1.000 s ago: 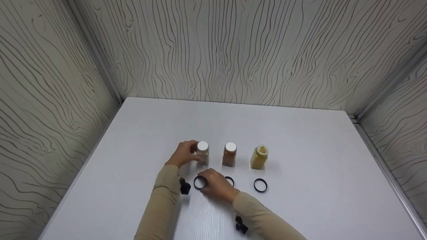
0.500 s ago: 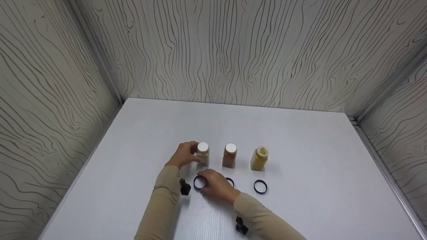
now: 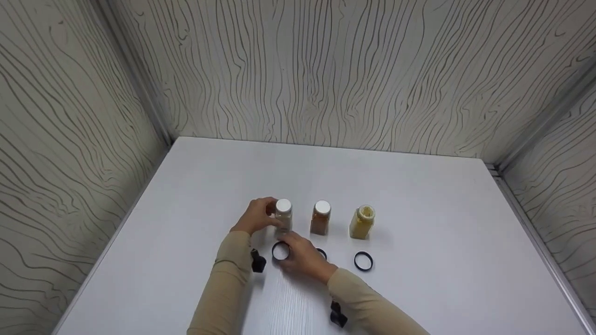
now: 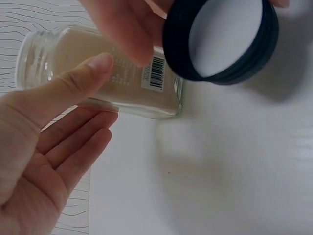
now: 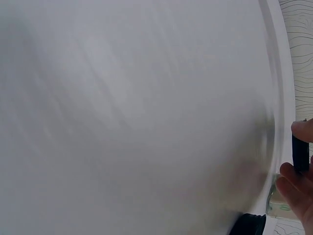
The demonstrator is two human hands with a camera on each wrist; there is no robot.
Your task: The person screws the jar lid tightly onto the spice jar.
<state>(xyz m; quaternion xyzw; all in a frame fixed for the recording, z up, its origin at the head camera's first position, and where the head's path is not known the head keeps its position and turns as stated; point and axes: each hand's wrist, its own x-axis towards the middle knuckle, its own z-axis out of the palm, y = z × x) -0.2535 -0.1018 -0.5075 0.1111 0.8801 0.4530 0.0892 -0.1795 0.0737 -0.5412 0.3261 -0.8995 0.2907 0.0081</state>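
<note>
Three square glass jars stand upright in a row in the head view. My left hand (image 3: 256, 216) grips the left one, a jar of pale beige contents (image 3: 283, 223) with a white top; in the left wrist view the thumb lies across the jar's side (image 4: 129, 93), near a barcode label. Just in front of this jar my right hand (image 3: 305, 258) holds a black screw lid (image 3: 273, 252), white inside, by its rim. The right wrist view catches that lid (image 5: 300, 152) edge-on between thumb and fingers. Lid and jar are apart in the head view.
A jar with orange-brown contents (image 3: 320, 223) and a white top stands in the middle. At right is a yellow jar (image 3: 361, 227) with an uncovered mouth. One black lid (image 3: 363, 261) lies before it; another lid (image 3: 322, 252) is partly behind my right hand. Patterned walls surround the white table (image 3: 442, 223).
My right hand has shifted slightly away from me, bringing the black lid a little closer to the beige jar. The left hand keeps its place on the jar.
</note>
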